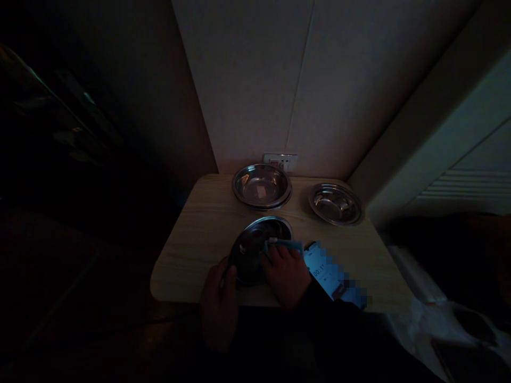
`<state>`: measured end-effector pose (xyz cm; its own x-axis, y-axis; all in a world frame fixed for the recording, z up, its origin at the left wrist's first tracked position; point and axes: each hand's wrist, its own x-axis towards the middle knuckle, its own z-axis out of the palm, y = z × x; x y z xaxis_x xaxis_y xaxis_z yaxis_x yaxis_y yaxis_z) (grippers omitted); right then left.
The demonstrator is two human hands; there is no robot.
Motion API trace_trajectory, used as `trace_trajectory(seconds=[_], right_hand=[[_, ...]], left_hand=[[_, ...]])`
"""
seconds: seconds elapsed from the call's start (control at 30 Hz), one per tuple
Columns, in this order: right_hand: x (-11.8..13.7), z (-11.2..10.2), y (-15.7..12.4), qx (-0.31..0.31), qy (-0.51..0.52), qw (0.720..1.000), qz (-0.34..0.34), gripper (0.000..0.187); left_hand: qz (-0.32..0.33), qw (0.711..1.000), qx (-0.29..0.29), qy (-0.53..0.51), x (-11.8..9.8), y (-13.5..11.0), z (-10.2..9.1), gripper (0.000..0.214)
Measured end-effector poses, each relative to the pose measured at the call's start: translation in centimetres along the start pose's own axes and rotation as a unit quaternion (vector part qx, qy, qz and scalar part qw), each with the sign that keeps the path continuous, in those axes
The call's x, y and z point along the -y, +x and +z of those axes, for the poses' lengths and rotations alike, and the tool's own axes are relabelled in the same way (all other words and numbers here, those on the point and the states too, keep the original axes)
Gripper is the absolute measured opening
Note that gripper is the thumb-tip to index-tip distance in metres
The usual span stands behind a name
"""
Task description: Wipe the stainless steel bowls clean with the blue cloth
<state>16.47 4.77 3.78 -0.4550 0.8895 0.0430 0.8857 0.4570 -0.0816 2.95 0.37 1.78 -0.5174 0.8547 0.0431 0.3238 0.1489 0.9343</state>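
Note:
A shiny metal bowl (249,255) is tilted near the front edge of the small wooden table (187,239). My left hand (219,308) grips its left rim, the thumb on one side and the fingers on the other. Inside the bowl's right part, my right hand (285,274) is closed on a light blue cloth (295,245), pressed near the bowl's inner wall. The fingertips of that hand are partly hidden in the dim light.
Behind the bowl stands a stack of metal bowls (261,186). Another metal bowl (336,205) sits at the back right. A lit phone (325,271) showing a timer lies beside my right wrist. A wall socket (280,160) is just above the table's back edge.

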Motion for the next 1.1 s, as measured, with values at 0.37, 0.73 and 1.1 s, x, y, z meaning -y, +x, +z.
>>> trace_trajectory(seconds=[0.37, 0.73, 1.1], right_hand=[[2.3, 1.1, 2.7, -0.122, 0.174, 0.977, 0.026, 0.042], [1.9, 1.3, 2.8, -0.068, 0.174, 0.982, -0.039, 0.044], [1.4, 0.1, 0.3, -0.007, 0.109, 0.994, -0.018, 0.029]], left_hand=[[-0.053, 0.998, 0.022, 0.020, -0.5, -0.2, -0.3, 0.043], [-0.066, 0.997, -0.008, 0.029, -0.3, -0.5, -0.4, 0.045], [-0.051, 0.998, -0.032, -0.011, 1.3, -0.3, 0.4, 0.044]])
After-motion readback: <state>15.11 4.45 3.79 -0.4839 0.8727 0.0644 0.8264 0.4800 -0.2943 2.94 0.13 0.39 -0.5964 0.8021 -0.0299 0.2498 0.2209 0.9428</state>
